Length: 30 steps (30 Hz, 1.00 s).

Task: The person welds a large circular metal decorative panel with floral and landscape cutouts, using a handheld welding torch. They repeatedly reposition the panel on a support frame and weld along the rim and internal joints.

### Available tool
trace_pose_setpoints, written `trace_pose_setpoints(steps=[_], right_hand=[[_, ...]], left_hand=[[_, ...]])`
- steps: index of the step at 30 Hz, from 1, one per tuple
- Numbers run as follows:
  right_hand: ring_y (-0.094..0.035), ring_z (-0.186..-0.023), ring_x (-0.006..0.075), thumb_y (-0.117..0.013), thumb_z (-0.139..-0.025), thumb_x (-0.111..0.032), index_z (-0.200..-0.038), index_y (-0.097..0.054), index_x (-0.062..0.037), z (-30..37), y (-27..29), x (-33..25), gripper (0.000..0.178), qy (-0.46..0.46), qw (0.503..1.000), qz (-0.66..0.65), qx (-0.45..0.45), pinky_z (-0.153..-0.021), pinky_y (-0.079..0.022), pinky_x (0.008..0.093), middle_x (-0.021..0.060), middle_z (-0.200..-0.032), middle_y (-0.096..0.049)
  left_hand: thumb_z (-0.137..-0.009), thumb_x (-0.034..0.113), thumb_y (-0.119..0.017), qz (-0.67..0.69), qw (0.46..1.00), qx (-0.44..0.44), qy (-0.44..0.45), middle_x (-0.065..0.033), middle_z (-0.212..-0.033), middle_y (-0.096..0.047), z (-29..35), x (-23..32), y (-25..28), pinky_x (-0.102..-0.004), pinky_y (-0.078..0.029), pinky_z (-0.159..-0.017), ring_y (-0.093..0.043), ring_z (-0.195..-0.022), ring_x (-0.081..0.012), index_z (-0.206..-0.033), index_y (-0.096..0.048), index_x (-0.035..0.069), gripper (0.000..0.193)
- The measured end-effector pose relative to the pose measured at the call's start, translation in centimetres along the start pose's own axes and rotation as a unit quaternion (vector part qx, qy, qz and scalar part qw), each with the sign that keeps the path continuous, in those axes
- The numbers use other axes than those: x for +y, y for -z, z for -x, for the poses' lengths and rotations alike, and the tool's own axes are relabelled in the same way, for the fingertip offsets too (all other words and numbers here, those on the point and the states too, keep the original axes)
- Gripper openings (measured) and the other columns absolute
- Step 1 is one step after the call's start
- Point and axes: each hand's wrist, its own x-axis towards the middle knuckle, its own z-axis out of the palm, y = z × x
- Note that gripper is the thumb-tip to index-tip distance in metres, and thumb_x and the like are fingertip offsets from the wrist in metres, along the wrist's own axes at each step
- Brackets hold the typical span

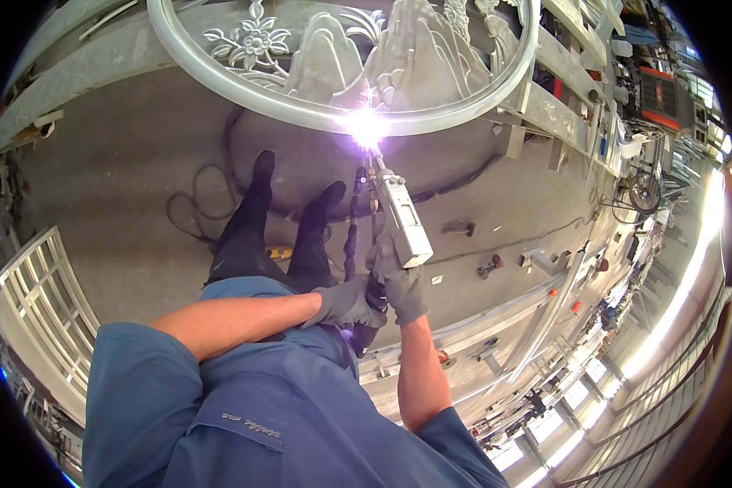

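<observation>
The round silvery frame (301,115) is reaching in from the top of the view, above the floor (130,179), and a bright spark (365,127) is flaring on its near rim. The boxy torch (404,218) is pointing at that spot. The right hand (400,286) is gripping its dark handle (376,294), and the left hand (339,303) is wrapping the handle just beside. Welding seems to be underway; proceeding would be calling for steady aim along the rim. Farther out, a power drill (490,267) is lying on the floor.

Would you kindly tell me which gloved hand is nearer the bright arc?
The right hand, just below the pale box in the picture; the left hand sits lower and farther left, farther from the arc.
</observation>
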Motion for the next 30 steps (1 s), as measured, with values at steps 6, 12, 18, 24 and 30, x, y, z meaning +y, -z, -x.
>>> trace_pose_setpoints(steps=[6, 12, 18, 24, 30], right_hand=[[-0.060, -0.070, 0.0089, -0.062, -0.102, -0.023, -0.119, -0.065, 0.0000, 0.0, -0.5, -4.5, 0.029, -0.007, 1.000, -0.008, -0.015, -0.060, -0.048, 0.0252, 0.0033, -0.085, -0.068], [-0.059, -0.064, 0.0116, -0.062, -0.102, -0.026, -0.101, -0.067, 0.0008, -1.4, -1.5, -4.8, 0.027, -0.022, 0.999, 0.019, 0.015, -0.058, -0.049, 0.0275, 0.0052, -0.074, -0.067], [-0.062, -0.063, 0.0129, -0.062, -0.102, -0.026, -0.099, -0.066, 0.0012, -1.9, -1.7, -5.1, 0.027, -0.018, 0.999, 0.025, 0.013, -0.057, -0.050, 0.0287, 0.0066, -0.073, -0.067], [-0.062, -0.063, 0.0129, -0.063, -0.102, -0.026, -0.103, -0.066, 0.0014, -2.4, -1.2, -0.6, 0.027, 0.025, 0.996, 0.072, 0.048, -0.057, -0.050, 0.0282, 0.0073, -0.074, -0.068], [-0.059, -0.061, 0.0111, -0.061, -0.102, -0.026, -0.107, -0.065, 0.0014, -2.6, -1.0, -3.1, 0.028, -0.004, 0.999, 0.043, 0.006, -0.056, -0.048, 0.0271, 0.0049, -0.072, -0.066]], left_hand=[[-0.080, 0.025, -0.076, -0.017, 0.998, -0.061, 0.005, -0.0106, -0.085, -0.069, 0.2, 0.6, 1.4, -0.0403, -0.049, -0.076, -0.063, -0.081, -0.0263, -0.093, -0.069, 0.005, 0.025], [-0.079, 0.025, -0.076, -0.057, 0.997, -0.043, -0.028, -0.0093, -0.082, -0.069, -1.1, -1.6, 1.6, -0.0390, -0.049, -0.075, -0.062, -0.078, -0.0236, -0.089, -0.070, 0.006, 0.022], [-0.082, 0.019, -0.074, -0.051, 0.997, -0.055, -0.002, -0.0078, -0.086, -0.068, -0.6, 0.0, 2.4, -0.0356, -0.047, -0.077, -0.060, -0.082, -0.0190, -0.093, -0.067, 0.004, 0.020], [-0.082, 0.020, -0.074, -0.018, 0.998, -0.067, 0.013, -0.0050, -0.086, -0.067, -0.8, -0.1, 2.2, -0.0344, -0.047, -0.076, -0.060, -0.083, -0.0170, -0.096, -0.066, 0.006, 0.021], [-0.084, 0.020, -0.073, -0.018, 0.997, -0.073, -0.002, -0.0047, -0.088, -0.067, -0.7, 0.2, 2.2, -0.0336, -0.049, -0.076, -0.062, -0.085, -0.0167, -0.100, -0.066, 0.006, 0.023]])
